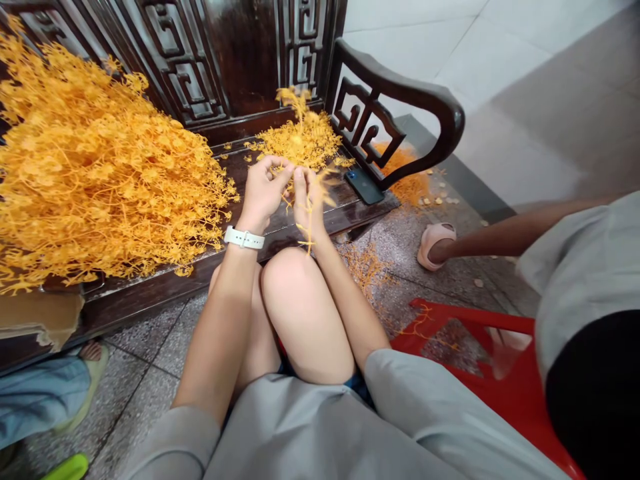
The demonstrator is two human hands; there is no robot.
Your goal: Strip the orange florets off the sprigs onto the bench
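Left hand [265, 190], right hand [309, 203]: fingertips pinched on sprig [309, 230], thumbs close together. Both forearms [219, 320] stretched forward, hands over bench [280, 230], beyond knees [295, 283].

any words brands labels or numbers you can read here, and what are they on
None: no word, brand, label, number or sign can be read in this picture.
Phone: no readable mark on its dark back.
Watch band: no lettering to make out.
Cardboard: no print to read.
Bench back: carved patterns, no readable text.
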